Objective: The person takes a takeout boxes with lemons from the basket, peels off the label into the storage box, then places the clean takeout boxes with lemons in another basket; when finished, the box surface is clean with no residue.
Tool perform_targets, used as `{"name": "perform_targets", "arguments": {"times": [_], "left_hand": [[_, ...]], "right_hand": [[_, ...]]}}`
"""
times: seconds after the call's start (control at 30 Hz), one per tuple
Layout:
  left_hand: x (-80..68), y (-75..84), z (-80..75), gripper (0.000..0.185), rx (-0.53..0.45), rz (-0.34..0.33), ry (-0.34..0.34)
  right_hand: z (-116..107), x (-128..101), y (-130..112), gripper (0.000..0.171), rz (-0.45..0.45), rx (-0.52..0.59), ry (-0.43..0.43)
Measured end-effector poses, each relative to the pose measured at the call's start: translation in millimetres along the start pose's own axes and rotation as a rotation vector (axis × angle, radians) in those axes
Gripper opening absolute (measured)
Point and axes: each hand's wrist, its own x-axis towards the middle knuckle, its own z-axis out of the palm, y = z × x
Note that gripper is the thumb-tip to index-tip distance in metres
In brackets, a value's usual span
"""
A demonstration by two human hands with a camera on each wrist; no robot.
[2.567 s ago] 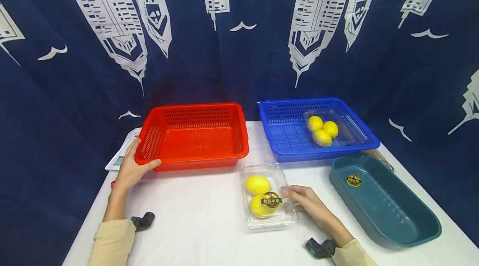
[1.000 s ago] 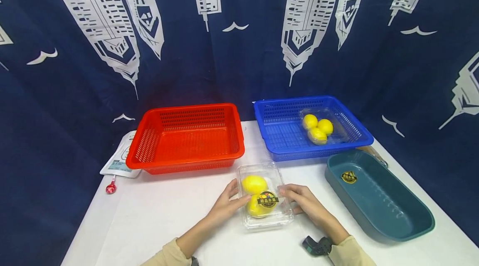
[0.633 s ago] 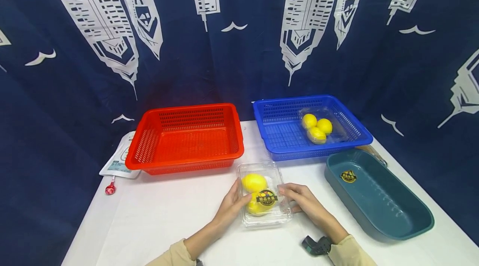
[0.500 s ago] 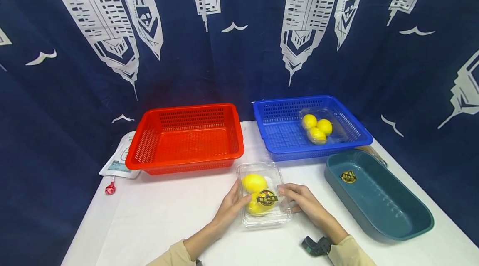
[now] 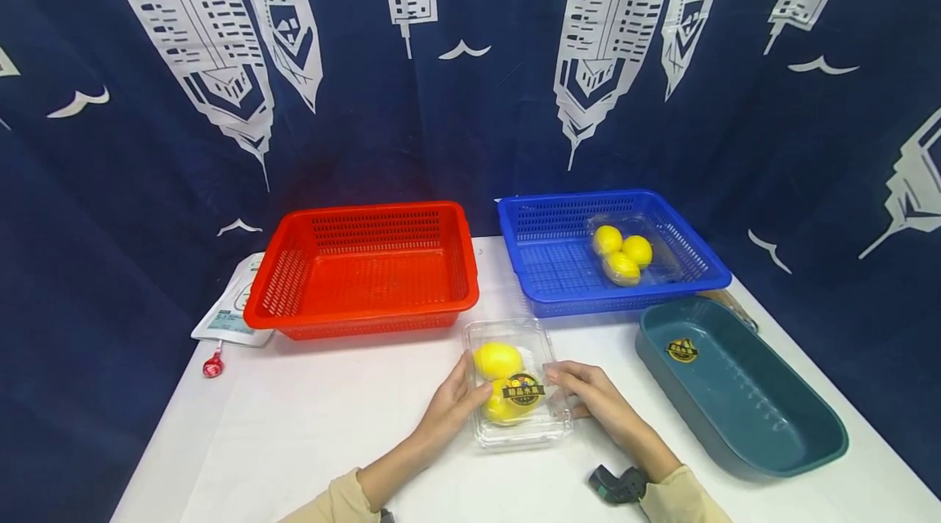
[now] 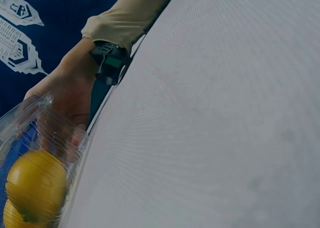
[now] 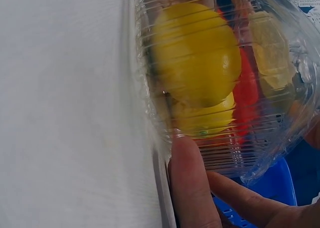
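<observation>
A clear plastic fruit box [image 5: 518, 333] lies on the white table in the head view, with two lemons [image 5: 497, 360] inside. On its lid is a black and gold sticker [image 5: 524, 390]. My left hand [image 5: 443, 409] grips the box's left side, thumb over the lid. At the right side, my right hand [image 5: 595, 396] holds the edge between thumb and fingers. The left wrist view shows a lemon [image 6: 36, 183] through the ribbed wall and the right hand [image 6: 67, 107] beyond. Fingers [image 7: 189, 183] touch the box in the right wrist view; some fingertips are hidden.
Behind stands a red basket [image 5: 360, 315]. A blue basket [image 5: 544, 294] holds another clear box with three lemons [image 5: 622, 253]. At the right is a dark green tub [image 5: 764, 392] with a sticker inside. A white pouch [image 5: 234, 315] and a red lollipop [image 5: 213, 364] lie far left.
My left hand has left the red basket's front left corner, moved right and taken hold of the fruit box. The right hand stays at the box's right edge. Over the last second, little moves.
</observation>
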Motion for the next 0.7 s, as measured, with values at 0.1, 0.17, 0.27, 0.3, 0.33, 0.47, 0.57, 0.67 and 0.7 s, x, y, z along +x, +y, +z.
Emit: {"name": "perform_targets", "arguments": {"times": [0.1, 0.17, 0.27, 0.3, 0.33, 0.47, 0.57, 0.67, 0.7], "left_hand": [[0.0, -0.9, -0.9, 0.084, 0.014, -0.003, 0.014], [-0.5, -1.5, -1.3, 0.084, 0.028, -0.006, 0.024], [-0.9, -2.5, -1.6, 0.084, 0.038, -0.005, 0.031], [-1.1, -2.8, -1.4, 0.083, 0.037, -0.004, 0.031], [-1.0, -3.2, -1.1, 0.083, 0.034, -0.004, 0.030], [-0.2, -2.5, 1.2, 0.082, 0.039, -0.001, 0.030], [0.5, -2.1, 1.8, 0.083, 0.055, -0.001, 0.033], [0.4, -2.1, 0.8, 0.083, 0.068, -0.002, 0.037], [0.2, -2.1, 0.4, 0.083, 0.068, -0.001, 0.038]], "right_hand": [[1, 0, -1, 0.058, -0.005, 0.011, -0.006], [2, 1, -1, 0.058, -0.010, 0.016, -0.015], [1, 0, -3, 0.060, -0.026, 0.017, -0.041], [-1, 0, -3, 0.061, -0.033, 0.020, -0.054], [-2, -1, -3, 0.062, -0.038, 0.021, -0.066], [-9, -2, -3, 0.064, -0.062, 0.022, -0.109], [-13, -2, -5, 0.063, -0.083, 0.019, -0.087], [-16, -3, -10, 0.060, -0.120, 0.033, -0.037], [-18, -3, -12, 0.059, -0.139, 0.034, -0.022]]}}
